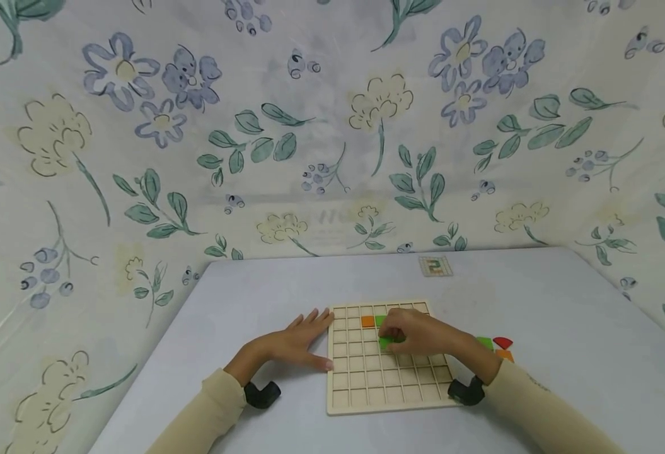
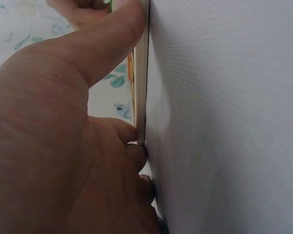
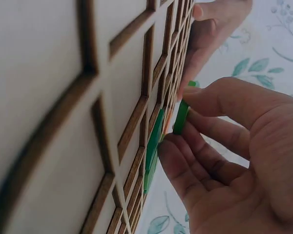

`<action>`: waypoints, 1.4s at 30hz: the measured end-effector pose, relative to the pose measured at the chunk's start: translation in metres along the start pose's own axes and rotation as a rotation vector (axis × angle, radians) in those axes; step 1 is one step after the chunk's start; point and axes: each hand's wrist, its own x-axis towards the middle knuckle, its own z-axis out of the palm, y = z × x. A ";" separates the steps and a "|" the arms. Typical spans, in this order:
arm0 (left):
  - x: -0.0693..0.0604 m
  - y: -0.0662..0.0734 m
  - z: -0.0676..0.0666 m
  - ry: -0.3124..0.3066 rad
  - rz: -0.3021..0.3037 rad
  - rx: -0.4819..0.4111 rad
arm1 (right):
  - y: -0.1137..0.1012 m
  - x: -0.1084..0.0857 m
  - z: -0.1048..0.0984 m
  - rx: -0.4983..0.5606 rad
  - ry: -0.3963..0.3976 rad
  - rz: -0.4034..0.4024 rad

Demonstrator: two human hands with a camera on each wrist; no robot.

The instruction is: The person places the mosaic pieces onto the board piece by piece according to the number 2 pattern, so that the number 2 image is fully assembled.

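A pale wooden grid board (image 1: 360, 381) lies on the table. My left hand (image 1: 298, 343) touches its left edge with fingers spread; in the left wrist view, thumb and fingers meet the board's side (image 2: 140, 97). Over the board's middle, my right hand (image 1: 423, 332) pinches a small green tile (image 3: 181, 117) between thumb and fingers, tilted and just off the grid in the right wrist view. An orange tile (image 1: 368, 321) sits in an upper cell, with a green tile (image 1: 381, 320) beside it. Green pieces (image 3: 155, 139) lie in the grid near my right fingertips, which partly hide the cells.
Right of the board, partly behind my right forearm, lie a green piece (image 1: 484, 343), a red quarter-round piece (image 1: 502, 342) and an orange piece (image 1: 505, 356). A small pattern card (image 1: 435, 266) lies near the table's back edge. A floral cloth (image 1: 332, 139) hangs behind.
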 end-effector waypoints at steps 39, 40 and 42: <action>0.000 0.001 0.000 -0.007 0.008 -0.005 | -0.005 -0.004 0.003 -0.051 -0.025 0.032; 0.000 0.001 0.000 -0.007 0.009 -0.005 | -0.005 -0.004 0.003 -0.053 -0.022 0.029; 0.000 0.001 0.000 -0.007 0.012 -0.004 | -0.005 -0.004 0.003 -0.056 -0.020 0.032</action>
